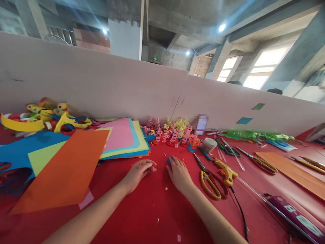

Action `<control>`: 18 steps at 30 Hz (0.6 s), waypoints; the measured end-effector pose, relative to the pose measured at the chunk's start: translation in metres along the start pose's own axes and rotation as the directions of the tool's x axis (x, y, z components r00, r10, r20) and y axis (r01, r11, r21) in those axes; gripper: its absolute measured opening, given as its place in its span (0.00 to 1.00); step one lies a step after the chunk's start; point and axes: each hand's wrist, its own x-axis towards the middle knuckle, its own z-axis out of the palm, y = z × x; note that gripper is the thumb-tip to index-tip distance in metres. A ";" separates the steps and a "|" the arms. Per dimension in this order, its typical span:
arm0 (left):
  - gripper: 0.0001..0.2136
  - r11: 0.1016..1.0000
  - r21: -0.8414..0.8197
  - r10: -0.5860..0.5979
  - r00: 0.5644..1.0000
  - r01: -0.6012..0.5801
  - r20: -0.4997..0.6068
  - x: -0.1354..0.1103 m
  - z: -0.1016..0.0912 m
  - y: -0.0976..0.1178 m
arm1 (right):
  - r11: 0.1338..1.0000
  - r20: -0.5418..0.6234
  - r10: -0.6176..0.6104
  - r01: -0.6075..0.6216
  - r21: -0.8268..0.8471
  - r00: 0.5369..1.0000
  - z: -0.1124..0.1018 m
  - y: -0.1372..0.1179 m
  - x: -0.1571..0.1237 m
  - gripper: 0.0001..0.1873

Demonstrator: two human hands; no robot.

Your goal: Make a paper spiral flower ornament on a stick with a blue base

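Observation:
My left hand (140,173) hovers over or rests on the red table, its fingers loosely bent and nothing visible in them. To its right, my right hand (180,173) lies palm down with fingers stretched out. A small blue paper piece (169,160) peeks out at the edge of its fingers; most of it is hidden. Just beyond both hands stands a cluster of curled paper spirals (174,135) in pink, yellow and orange. Yellow-handled scissors (208,183) lie right of my right hand, beside a yellow glue gun (226,172) with a black cord.
Left are an orange sheet (68,169), stacked coloured paper (122,135) and yellow paper crafts (38,115). Right are a tape roll (209,145), more scissors (261,161), an orange strip (291,169) and a purple packet (294,215). A pale partition (101,81) bounds the table's back.

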 end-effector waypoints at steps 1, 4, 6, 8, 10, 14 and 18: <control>0.08 1.000 0.020 0.021 1.000 -0.021 0.001 -0.001 0.001 -0.001 | 0.997 -0.025 -0.047 0.048 0.056 0.999 0.002 -0.002 -0.002 0.18; 0.08 0.974 0.193 0.127 0.992 -0.122 -0.014 -0.006 0.004 -0.003 | 0.969 -0.094 -0.123 0.140 0.204 0.988 0.004 0.005 -0.006 0.12; 0.07 0.892 0.389 0.257 0.966 -0.231 -0.016 -0.011 0.007 -0.004 | 0.942 -0.125 -0.145 0.176 0.285 0.981 0.006 0.018 -0.006 0.09; 0.09 0.728 0.606 0.397 0.918 -0.320 0.007 -0.012 0.008 -0.004 | 0.911 -0.122 -0.178 0.211 0.355 0.976 0.010 0.028 -0.005 0.11; 0.12 0.560 0.749 0.458 0.886 -0.355 0.077 -0.011 0.006 -0.001 | 0.884 -0.127 -0.193 0.228 0.408 0.973 0.011 0.032 -0.004 0.11; 0.15 0.394 0.856 0.443 0.885 -0.336 0.143 -0.015 0.004 0.013 | 0.763 -0.211 -0.100 0.211 0.611 0.972 0.003 0.018 -0.007 0.13; 0.25 0.143 0.892 0.594 0.758 -0.428 0.269 -0.035 0.029 0.022 | 0.558 -0.166 0.065 0.102 0.823 0.984 -0.005 -0.009 -0.013 0.29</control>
